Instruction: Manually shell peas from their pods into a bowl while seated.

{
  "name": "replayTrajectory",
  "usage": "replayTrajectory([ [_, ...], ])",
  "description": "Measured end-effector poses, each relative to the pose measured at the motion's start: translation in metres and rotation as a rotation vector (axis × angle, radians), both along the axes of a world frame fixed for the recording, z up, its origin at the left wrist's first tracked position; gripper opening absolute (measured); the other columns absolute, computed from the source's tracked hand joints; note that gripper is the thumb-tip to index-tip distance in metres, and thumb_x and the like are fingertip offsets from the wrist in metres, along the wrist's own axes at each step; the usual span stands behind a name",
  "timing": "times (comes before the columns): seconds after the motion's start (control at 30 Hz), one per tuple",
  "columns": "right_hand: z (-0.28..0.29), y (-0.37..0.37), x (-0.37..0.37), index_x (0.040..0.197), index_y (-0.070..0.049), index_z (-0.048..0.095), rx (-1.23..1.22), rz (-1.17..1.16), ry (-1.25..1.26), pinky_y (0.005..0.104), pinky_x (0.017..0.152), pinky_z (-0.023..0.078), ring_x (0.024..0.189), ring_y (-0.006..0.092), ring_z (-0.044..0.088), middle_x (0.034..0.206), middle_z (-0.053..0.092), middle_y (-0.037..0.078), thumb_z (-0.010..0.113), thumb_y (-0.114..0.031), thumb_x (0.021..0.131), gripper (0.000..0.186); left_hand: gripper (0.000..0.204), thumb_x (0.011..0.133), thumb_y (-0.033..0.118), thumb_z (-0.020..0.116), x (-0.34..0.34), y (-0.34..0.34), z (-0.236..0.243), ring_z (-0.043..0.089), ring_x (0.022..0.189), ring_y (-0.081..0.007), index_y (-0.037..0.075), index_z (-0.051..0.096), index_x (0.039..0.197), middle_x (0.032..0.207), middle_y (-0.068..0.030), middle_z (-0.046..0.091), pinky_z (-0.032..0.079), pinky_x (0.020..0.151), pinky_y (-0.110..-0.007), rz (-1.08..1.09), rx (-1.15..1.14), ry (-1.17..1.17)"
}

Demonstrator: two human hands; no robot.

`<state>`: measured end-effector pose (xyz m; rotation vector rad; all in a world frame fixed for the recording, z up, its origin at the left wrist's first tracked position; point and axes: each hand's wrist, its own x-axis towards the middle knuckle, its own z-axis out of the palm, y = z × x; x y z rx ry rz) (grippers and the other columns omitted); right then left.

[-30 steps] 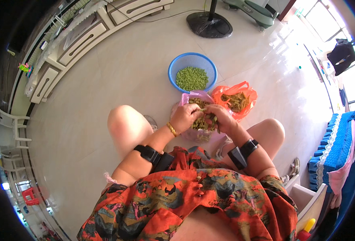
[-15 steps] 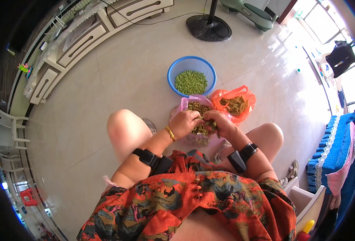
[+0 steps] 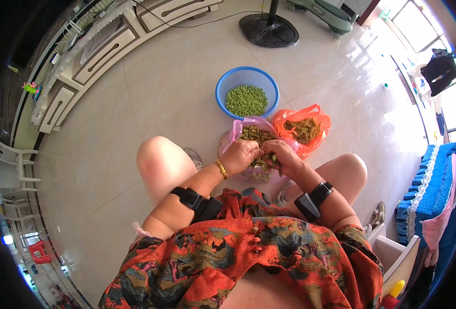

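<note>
Over a purple plastic bag (image 3: 235,132) of edamame pods (image 3: 254,134), my two hands meet with fingertips touching. My left hand (image 3: 239,156) is closed in a pinch at the tips; what is between its fingers is mostly hidden. Curled round several green pods is my right hand (image 3: 284,156), and some stick out below its fingers. Beyond the bag stands a blue mesh basket (image 3: 246,74) with shelled green beans (image 3: 247,100) in its bottom. An orange plastic bag (image 3: 316,114) holding what look like emptied pods (image 3: 306,131) lies just right of the purple one.
My bare knees flank the bags. Farther off are a black fan base (image 3: 269,30), a pale drawer cabinet (image 3: 105,51), and a green wheeled thing (image 3: 327,15). A blue quilted cover (image 3: 428,175) and an open drawer (image 3: 395,252) are at the right.
My left fingertips have come closer against the right hand's fingers, and the pod between them shows less. The view has shifted slightly; the bags and basket otherwise stay put.
</note>
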<state>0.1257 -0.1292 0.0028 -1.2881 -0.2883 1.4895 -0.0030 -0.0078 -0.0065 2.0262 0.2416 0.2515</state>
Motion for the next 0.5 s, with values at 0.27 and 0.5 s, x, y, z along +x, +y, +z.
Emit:
replayTrajectory([
  [0.27, 0.003, -0.003, -0.007, 0.066, -0.004, 0.053, -0.029, -0.011, -0.201, 0.0228, 0.034, 0.033, 0.041, 0.0104, 0.044, 0.058, 0.05, 0.004, 0.044, -0.01, 0.075, 0.014, 0.026, 0.088, 0.023, 0.054, 0.002, 0.001, -0.008, 0.043, 0.054, -0.0046, 0.003, 0.056, 0.072, 0.057, 0.0019, 0.046, 0.036, 0.048, -0.023, 0.028, -0.391, 0.167],
  [0.5, 0.005, 0.002, -0.002, 0.066, -0.003, 0.054, -0.023, 0.086, -0.232, 0.022, 0.034, 0.034, 0.042, 0.0093, 0.047, 0.058, 0.05, 0.003, 0.046, -0.009, 0.075, 0.013, 0.026, 0.089, 0.024, 0.05, 0.0, -0.003, -0.015, 0.039, 0.051, -0.0028, 0.006, 0.055, 0.071, 0.058, 0.0049, 0.046, 0.033, 0.045, -0.019, 0.08, -0.518, 0.193],
])
